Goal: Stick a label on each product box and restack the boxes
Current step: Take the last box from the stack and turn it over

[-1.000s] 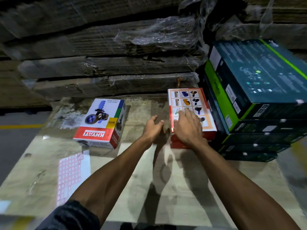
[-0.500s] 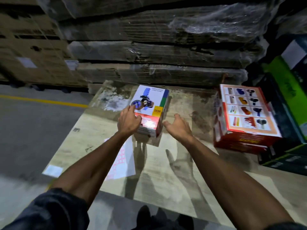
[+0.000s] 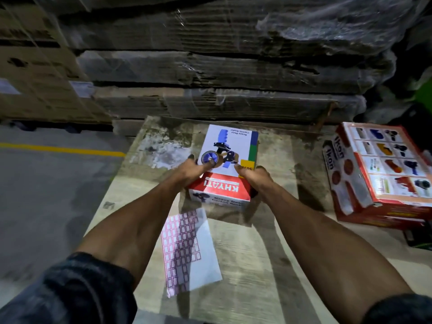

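Note:
A white and red Khyati box (image 3: pixel 230 157) stands in the middle of the cardboard sheet (image 3: pixel 268 253) on the floor. My left hand (image 3: pixel 190 170) grips its near left corner, thumb on the top face. My right hand (image 3: pixel 253 177) grips its near right corner, thumb on top as well. A sheet of red-bordered labels (image 3: pixel 187 249) lies flat just in front of the box, between my forearms. A red Ikon box (image 3: pixel 383 169) with a picture grid on top sits at the right, apart from both hands.
Shrink-wrapped stacks of flat cardboard (image 3: pixel 222 66) rise like a wall right behind the work sheet. Bare concrete floor with a yellow line (image 3: pixel 63 149) lies to the left. A dark box edge (image 3: pixel 418 239) peeks out under the Ikon box at the right.
Both hands left the Ikon box, moved left, and have closed on the Khyati box's near corners. The view swung left, so the green boxes are out of frame.

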Available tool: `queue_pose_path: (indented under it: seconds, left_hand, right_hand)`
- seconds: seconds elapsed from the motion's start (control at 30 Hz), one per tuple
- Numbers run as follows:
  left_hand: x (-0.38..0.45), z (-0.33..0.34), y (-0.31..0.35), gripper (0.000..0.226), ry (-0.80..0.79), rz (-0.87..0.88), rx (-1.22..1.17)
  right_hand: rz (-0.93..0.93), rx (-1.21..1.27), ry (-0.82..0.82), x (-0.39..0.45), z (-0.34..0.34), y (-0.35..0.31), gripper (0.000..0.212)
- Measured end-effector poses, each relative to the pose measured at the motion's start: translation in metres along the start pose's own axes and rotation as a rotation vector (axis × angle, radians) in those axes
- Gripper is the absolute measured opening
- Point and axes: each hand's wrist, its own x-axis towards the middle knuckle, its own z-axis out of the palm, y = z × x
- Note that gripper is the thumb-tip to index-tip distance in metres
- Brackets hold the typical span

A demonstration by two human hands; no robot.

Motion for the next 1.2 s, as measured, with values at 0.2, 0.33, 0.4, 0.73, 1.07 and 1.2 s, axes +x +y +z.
queue_pose_path:
  seconds: [0.2, 0.33, 0.4, 0.73, 1.07, 1.2]
  left_hand:
    - [-0.010, 0.015, -0.009, 0.018, -0.005, 0.081, -0.111]
    - [-0.025, 0.029, -0.006, 0.018, 0.045, 0.163, -0.204]
    - [-0.037, 0.037, -0.004, 0.033, 0.058, 0.142, -0.247]
    - [-0.128, 0.117, -0.041, 0.077, -0.080, 0.136, -0.221]
    - [-0.180, 0.156, -0.057, 0.058, -0.162, 0.149, -0.210]
    - [-0.185, 0.171, -0.058, 0.041, -0.158, 0.163, -0.174]
  right_hand:
    - [-0.025, 0.205, 0.078, -0.011, 0.016, 0.012, 0.061]
    - [-0.121, 0.272, 0.149, -0.032, 0.006, 0.030, 0.063]
    - [-0.147, 0.337, 0.143, -0.048, -0.005, 0.043, 0.072]
    - [-0.129, 0.436, 0.180, -0.163, -0.052, 0.137, 0.039]
    - [-0.143, 0.408, 0.161, -0.192, -0.078, 0.178, 0.031]
    - [-0.170, 0.373, 0.054, -0.189, -0.095, 0.178, 0.031]
